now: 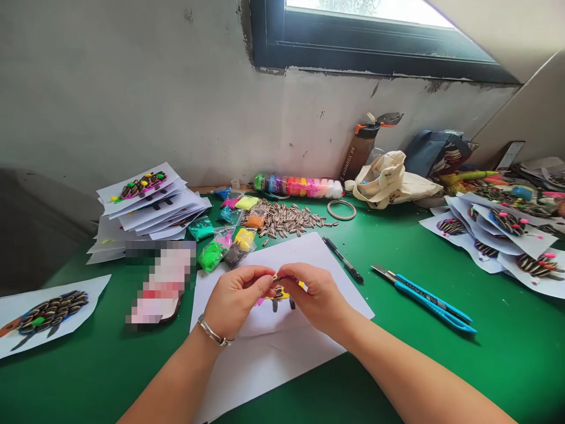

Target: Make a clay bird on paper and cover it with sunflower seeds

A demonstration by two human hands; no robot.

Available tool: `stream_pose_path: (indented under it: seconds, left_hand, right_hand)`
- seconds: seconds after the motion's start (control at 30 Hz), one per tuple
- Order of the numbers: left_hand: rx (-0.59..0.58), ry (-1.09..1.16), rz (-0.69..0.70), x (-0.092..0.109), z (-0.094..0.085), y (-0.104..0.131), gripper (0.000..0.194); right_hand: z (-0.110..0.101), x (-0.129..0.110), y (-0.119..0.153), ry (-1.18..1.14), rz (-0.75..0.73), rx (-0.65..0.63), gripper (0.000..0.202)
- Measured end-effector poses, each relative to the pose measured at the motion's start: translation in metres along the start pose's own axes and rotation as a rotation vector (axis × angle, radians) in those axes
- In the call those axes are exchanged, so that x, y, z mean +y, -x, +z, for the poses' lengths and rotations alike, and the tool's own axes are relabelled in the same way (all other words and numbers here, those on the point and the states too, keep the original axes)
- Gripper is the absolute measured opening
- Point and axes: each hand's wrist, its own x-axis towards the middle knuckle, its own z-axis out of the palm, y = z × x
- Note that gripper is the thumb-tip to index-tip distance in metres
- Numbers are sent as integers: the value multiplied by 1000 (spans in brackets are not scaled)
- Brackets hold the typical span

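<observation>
Fingertips of my left hand (238, 294) and my right hand (314, 293) meet in a pinch over white paper (265, 365). Between them is a small dark striped piece that looks like a sunflower seed (277, 279). Just beneath, partly hidden by my fingers, is a yellow clay shape (293, 290) with seeds on it, a bit of pink at its left and dark leg-like strips below. A heap of striped sunflower seeds (286, 219) lies beyond my hands. Small bags of coloured clay, including a green one (212, 254) and a yellow one (244, 239), sit left of the heap.
A black pen (343, 259) and a blue utility knife (432, 300), blade exposed, lie to the right. Stacks of seed-decorated papers stand at left (150, 206) and right (503, 235). A tape roll (341, 210), brown bottle (359, 150) and cloth bag (392, 179) are by the wall.
</observation>
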Motion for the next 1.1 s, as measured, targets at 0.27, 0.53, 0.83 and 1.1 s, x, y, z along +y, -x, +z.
stream_pose_path:
  seconds: [0.27, 0.53, 0.83, 1.1]
  left_hand:
    - [180, -421, 171, -8, -12, -4, 29]
    - [-106, -974, 384, -24, -13, -5, 33]
    - [-129, -1103, 441, -30, -8, -7, 29]
    - [-138, -1086, 443, -27, -8, -6, 30]
  right_hand:
    - [0, 22, -4, 168, 15, 22, 17]
    - [5, 41, -4, 605, -129, -87, 20]
    - [8, 39, -8, 684, -168, -109, 12]
    - [6, 36, -8, 645, -138, -93, 18]
